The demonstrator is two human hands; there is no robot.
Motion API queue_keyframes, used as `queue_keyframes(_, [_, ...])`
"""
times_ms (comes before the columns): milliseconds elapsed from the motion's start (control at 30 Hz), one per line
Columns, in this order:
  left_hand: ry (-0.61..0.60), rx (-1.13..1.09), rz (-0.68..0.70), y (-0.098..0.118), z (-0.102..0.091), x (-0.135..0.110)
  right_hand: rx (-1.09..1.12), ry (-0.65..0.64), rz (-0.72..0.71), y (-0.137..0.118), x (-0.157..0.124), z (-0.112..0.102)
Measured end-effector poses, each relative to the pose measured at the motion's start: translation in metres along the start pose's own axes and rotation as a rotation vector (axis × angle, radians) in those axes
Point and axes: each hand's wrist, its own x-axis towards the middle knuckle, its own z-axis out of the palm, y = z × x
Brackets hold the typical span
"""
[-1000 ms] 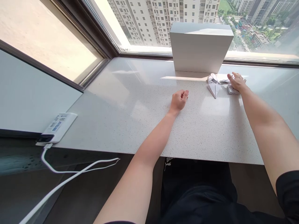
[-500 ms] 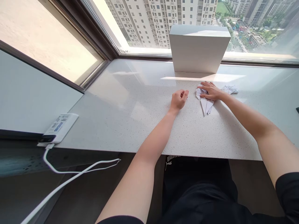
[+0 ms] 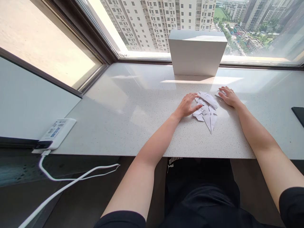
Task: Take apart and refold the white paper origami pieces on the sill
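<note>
A pile of folded white paper pieces (image 3: 210,118) lies on the pale speckled counter, one pointed piece aimed toward me. At the pile's left edge is my left hand (image 3: 188,105), fingers and thumb spread apart, the thumb reaching over the paper. It grips nothing. To the right of the pile, my right hand (image 3: 229,96) bends over a smaller folded paper piece (image 3: 217,93), with thumb and fingers on it. Most of that piece is hidden under the hand.
A white box (image 3: 196,57) stands against the window behind the papers. On the counter's left end sits a white device (image 3: 58,131) with a white cable (image 3: 71,183) hanging off the edge. A dark flat object (image 3: 299,114) lies at the far right.
My left hand has uncurled and moved to the pile. My right hand has left the pile and gone right, onto the smaller folded piece. The pile lies closer to me and more spread.
</note>
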Motion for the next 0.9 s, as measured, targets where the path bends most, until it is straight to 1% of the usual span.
queue_keyframes(100, [-0.173, 0.024, 0.046, 0.004, 0.003, -0.001, 0.085, -0.108, -0.199, -0.022, -0.016, 0.021])
queue_keyframes(167, [-0.257, 0.045, 0.042, 0.004, 0.004, -0.002, 0.161, -0.164, -0.304, -0.04, -0.032, 0.032])
queue_keyframes(233, [-0.303, 0.061, 0.02, 0.004, 0.004, -0.003, 0.228, -0.199, -0.356, -0.056, -0.05, 0.039])
queue_keyframes(300, [-0.318, 0.062, 0.004, 0.005, 0.004, -0.004, 0.271, -0.223, -0.373, -0.068, -0.067, 0.043])
queue_keyframes(400, [-0.298, 0.036, 0.006, 0.007, 0.003, -0.005, 0.299, -0.255, -0.412, -0.078, -0.084, 0.047])
queue_keyframes(500, [-0.26, 0.007, -0.019, 0.01, -0.001, -0.009, 0.308, -0.251, -0.441, -0.081, -0.09, 0.049])
queue_keyframes(700, [-0.1, -0.088, -0.098, 0.016, -0.008, -0.017, 0.35, -0.126, -0.409, -0.086, -0.085, 0.05])
queue_keyframes(767, [-0.048, -0.151, -0.137, 0.02, -0.009, -0.017, 0.406, -0.072, -0.359, -0.088, -0.085, 0.049])
queue_keyframes(900, [0.037, -0.248, -0.18, 0.029, -0.01, -0.016, 0.546, 0.028, -0.189, -0.087, -0.082, 0.047])
